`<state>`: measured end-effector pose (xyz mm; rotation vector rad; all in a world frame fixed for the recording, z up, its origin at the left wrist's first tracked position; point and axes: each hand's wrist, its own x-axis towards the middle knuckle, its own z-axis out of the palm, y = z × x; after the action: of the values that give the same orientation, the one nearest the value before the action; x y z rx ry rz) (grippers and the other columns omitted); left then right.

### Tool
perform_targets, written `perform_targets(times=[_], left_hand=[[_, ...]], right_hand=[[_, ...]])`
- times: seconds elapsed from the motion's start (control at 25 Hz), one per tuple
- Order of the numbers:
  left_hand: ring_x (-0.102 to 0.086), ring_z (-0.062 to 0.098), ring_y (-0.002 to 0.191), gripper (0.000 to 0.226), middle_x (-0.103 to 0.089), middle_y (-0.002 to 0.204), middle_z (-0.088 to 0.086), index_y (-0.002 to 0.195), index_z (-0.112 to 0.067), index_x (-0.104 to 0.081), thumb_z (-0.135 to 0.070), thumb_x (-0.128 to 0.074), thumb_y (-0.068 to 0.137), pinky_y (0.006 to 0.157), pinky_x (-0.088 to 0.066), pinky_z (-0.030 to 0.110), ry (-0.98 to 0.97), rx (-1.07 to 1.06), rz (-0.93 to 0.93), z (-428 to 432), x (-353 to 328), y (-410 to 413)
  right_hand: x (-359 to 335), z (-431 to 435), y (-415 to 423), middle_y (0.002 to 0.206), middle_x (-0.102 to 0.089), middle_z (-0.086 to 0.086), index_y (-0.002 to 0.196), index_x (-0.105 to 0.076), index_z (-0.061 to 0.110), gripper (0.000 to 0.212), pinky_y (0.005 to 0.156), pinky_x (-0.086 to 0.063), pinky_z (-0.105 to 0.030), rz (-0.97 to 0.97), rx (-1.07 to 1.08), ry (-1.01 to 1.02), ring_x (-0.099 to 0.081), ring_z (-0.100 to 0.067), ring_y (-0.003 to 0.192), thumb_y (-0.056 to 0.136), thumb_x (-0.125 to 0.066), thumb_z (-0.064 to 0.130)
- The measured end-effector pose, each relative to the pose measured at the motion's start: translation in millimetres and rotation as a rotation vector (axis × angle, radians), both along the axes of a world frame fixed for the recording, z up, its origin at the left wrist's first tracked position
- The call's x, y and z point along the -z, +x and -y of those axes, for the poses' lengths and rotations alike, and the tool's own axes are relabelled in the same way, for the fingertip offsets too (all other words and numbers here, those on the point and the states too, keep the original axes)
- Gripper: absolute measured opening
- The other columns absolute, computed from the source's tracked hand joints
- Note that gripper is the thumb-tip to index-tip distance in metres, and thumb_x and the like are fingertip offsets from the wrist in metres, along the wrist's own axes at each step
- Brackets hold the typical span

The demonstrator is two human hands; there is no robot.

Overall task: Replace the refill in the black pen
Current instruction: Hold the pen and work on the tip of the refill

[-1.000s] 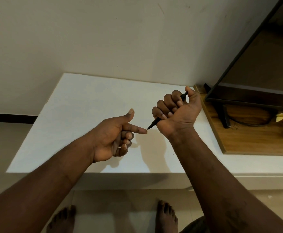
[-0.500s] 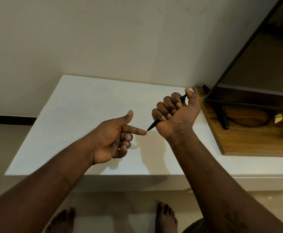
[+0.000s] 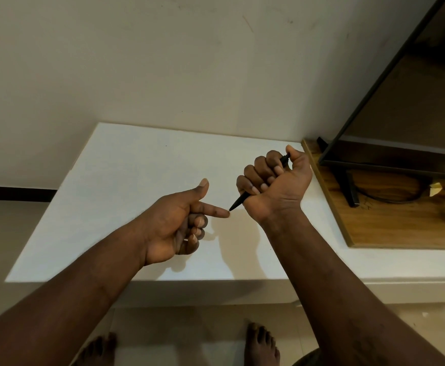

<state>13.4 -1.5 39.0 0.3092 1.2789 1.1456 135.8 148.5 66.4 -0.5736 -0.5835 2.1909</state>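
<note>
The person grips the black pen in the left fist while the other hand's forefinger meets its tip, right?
Not quite. The head view shows the black pen gripped in the right hand, not the left; it is the left hand whose forefinger meets the tip.
</note>
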Motion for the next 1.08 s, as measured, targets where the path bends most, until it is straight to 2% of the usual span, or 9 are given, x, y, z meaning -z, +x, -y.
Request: perform_targets(times=[0.32, 0.52, 0.64, 0.84, 1.08], left_hand=[[-0.041, 0.008, 0.053, 0.069, -0.044, 0.061, -0.005, 0.109, -0.012, -0.083, -0.072, -0.062, 0.085, 0.048, -0.041, 0.021, 0.006, 0.004, -0.001, 1, 2, -1], [-0.046, 0.007, 0.052, 0.067, -0.051, 0.06, -0.005, 0.109, -0.012, -0.083, -0.072, -0.064, 0.083, 0.049, -0.043, 0.021, 0.002, 0.001, -0.002, 2, 4, -1], [-0.047, 0.007, 0.052, 0.066, -0.053, 0.063, -0.004, 0.108, -0.013, -0.083, -0.072, -0.064, 0.085, 0.05, -0.044, 0.022, -0.008, 0.0, 0.006, 2, 6, 0], [-0.047, 0.008, 0.053, 0.067, -0.054, 0.065, -0.003, 0.109, -0.012, -0.083, -0.072, -0.064, 0.085, 0.049, -0.044, 0.021, -0.015, 0.011, 0.023, 2, 9, 2], [-0.046, 0.008, 0.053, 0.068, -0.052, 0.063, -0.005, 0.109, -0.013, -0.083, -0.074, -0.064, 0.083, 0.05, -0.044, 0.021, -0.011, 0.022, 0.019, 4, 9, 1]], right_hand=[[-2, 4, 0, 0.051, -0.019, 0.004, 0.057, -0.029, 0.019, 0.045, 0.045, -0.014, -0.024, 0.016, 0.006, 0.047, -0.012, -0.014, 0.043, 0.094, -0.043, 0.039], [-8, 15, -5, 0.05, -0.017, 0.002, 0.056, -0.028, 0.017, 0.053, 0.044, -0.014, -0.022, 0.093, -0.06, 0.348, -0.009, -0.014, 0.043, 0.102, -0.035, 0.042], [-10, 22, -9, 0.048, -0.018, 0.002, 0.056, -0.027, 0.017, 0.053, 0.043, -0.017, -0.021, 0.141, -0.082, 0.449, -0.008, -0.015, 0.043, 0.103, -0.033, 0.039], [-12, 23, -8, 0.049, -0.016, 0.001, 0.054, -0.027, 0.017, 0.054, 0.045, -0.012, -0.023, 0.13, -0.101, 0.41, -0.007, -0.015, 0.044, 0.105, -0.03, 0.034], [-12, 25, -8, 0.048, -0.019, 0.002, 0.053, -0.028, 0.017, 0.056, 0.044, -0.015, -0.022, 0.116, -0.097, 0.386, -0.008, -0.014, 0.044, 0.105, -0.03, 0.038]])
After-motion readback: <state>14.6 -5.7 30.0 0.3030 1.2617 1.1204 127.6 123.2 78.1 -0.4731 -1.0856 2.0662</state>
